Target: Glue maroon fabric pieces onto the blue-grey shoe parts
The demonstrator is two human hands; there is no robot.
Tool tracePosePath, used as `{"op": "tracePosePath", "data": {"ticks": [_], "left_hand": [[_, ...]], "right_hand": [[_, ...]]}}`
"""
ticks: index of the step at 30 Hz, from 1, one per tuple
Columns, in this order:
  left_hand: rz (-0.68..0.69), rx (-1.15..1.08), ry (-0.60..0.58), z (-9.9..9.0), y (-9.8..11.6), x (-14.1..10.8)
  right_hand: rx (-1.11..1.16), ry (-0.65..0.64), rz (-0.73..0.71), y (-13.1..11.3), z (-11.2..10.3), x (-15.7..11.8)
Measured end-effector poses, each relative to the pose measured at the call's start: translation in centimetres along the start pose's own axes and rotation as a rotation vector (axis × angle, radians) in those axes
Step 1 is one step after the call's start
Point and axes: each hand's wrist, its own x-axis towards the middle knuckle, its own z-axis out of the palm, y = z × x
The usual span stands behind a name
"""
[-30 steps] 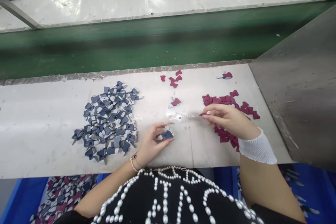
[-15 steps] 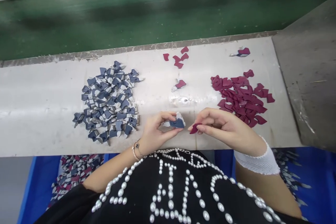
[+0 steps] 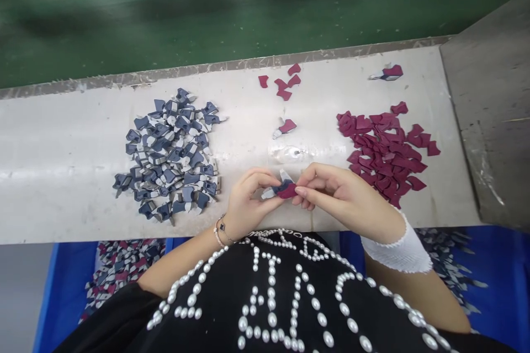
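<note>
My left hand (image 3: 248, 197) pinches a blue-grey cut piece with a white tab (image 3: 274, 192). My right hand (image 3: 342, 192) holds a maroon cut piece (image 3: 288, 191) between its fingertips, pressed against the blue-grey piece. The fingertips of both hands nearly meet over the white surface (image 3: 62, 187). To the left lies a loose heap of blue-grey pieces (image 3: 168, 157), and to the right a heap of maroon pieces (image 3: 383, 154). A few single maroon pieces (image 3: 284, 84) lie up the middle. Two maroon pieces joined to white-tabbed pieces (image 3: 285, 128) (image 3: 388, 73) lie apart.
A green conveyor belt (image 3: 248, 16) runs along the far edge of the white surface. A grey metal panel (image 3: 492, 121) rises at the right. Below the near edge stand blue crates (image 3: 66, 298) (image 3: 476, 265) holding mixed pieces.
My hands have moved together, and the maroon piece, apart from the blue-grey piece before, now lies against it. The view has tilted down and the table content has shifted up in the frame.
</note>
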Motion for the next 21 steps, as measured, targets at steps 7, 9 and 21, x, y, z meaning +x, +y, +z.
{"op": "tracePosePath", "data": {"ticks": [7, 9, 21], "left_hand": [[0.025, 0.014, -0.012, -0.14, 0.12, 0.1], [0.001, -0.018, -0.017, -0.08, 0.12, -0.01], [0.051, -0.031, -0.004, -0.36, 0.3, 0.17]], "right_hand": [[-0.06, 0.023, -0.019, -0.1, 0.09, 0.28], [-0.063, 0.038, -0.014, -0.08, 0.14, 0.42], [-0.212, 0.088, -0.043, -0.22, 0.19, 0.59]]}}
